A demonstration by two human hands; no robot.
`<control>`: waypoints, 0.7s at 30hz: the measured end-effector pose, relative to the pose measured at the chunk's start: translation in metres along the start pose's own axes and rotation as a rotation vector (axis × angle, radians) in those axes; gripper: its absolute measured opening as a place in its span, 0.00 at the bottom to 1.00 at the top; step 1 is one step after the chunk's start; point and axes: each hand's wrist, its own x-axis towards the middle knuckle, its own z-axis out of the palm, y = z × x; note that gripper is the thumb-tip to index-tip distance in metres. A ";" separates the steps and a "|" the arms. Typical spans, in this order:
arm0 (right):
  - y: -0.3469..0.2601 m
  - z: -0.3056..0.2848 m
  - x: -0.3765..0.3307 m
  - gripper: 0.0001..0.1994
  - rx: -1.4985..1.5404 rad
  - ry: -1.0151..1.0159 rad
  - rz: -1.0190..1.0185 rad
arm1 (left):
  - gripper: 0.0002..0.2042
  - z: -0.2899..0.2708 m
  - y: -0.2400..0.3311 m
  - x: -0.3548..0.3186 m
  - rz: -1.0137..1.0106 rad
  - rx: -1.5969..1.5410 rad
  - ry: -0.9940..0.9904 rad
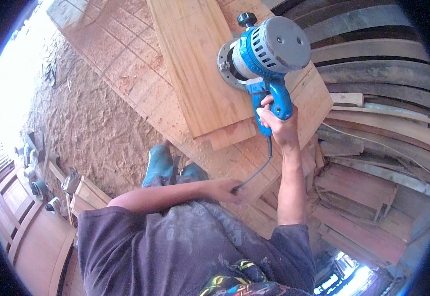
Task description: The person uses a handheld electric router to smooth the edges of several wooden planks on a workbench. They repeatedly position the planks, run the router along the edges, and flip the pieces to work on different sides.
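Observation:
My right hand is wrapped round the blue handle of a wood router with a grey motor cap and a black knob. The router's round metal base rests on a wooden board near its right edge; its bit is hidden. From the handle a dark power cord runs down to my left hand, whose fingers are closed on it close to my body. Beneath the board lies a shorter wood piece, showing at the near end.
The board lies on a wooden workbench strewn with sawdust. Stacked planks line the right side, and a thin pale cord crosses them. Bare dirt ground lies to the left. Wooden panels and tools stand at the lower left.

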 end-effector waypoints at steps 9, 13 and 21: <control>-0.004 0.002 -0.004 0.07 -0.009 0.019 0.039 | 0.14 -0.127 0.035 -0.159 -0.147 0.829 0.910; 0.004 0.000 -0.002 0.08 -0.032 0.021 0.008 | 0.11 -0.195 0.058 -0.166 0.056 1.200 1.436; 0.016 -0.006 -0.002 0.09 -0.098 0.032 -0.020 | 0.36 -0.356 0.075 -0.139 -0.036 1.064 1.718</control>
